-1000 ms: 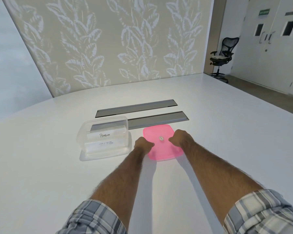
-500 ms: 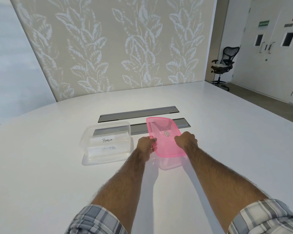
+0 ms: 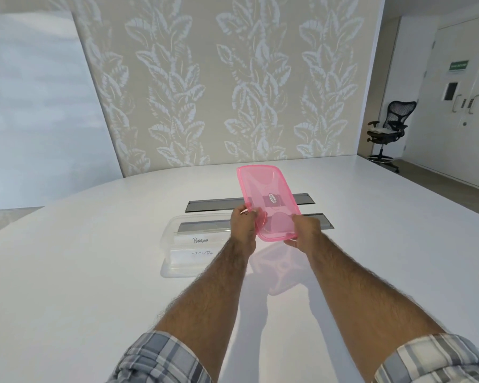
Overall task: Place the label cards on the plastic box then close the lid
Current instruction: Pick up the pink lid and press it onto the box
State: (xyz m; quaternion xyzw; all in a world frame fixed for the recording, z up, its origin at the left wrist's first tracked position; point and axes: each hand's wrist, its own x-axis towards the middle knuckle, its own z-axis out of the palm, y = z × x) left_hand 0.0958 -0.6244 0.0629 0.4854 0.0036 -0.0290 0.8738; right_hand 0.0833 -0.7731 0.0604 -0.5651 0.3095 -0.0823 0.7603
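A translucent pink lid (image 3: 266, 194) is held up in the air, tilted steeply with its far edge raised. My left hand (image 3: 244, 226) grips its near left edge and my right hand (image 3: 306, 233) grips its near right corner. To the left, a clear plastic box (image 3: 174, 244) rests open on the white table. Inside it lie white label cards (image 3: 202, 244); one reads "PENGUIN", and the writing on the one below is blurred. My left forearm covers the box's right end.
Two long grey slot covers (image 3: 219, 205) are set into the white table (image 3: 80, 272) behind the box and lid. A black office chair (image 3: 387, 128) stands far off at the right by the doors. A leaf-patterned wall runs behind the table.
The pink lid lay flat on the table with both hands at its edges. Both hands have since lifted it and tipped it up, raising it higher above the table.
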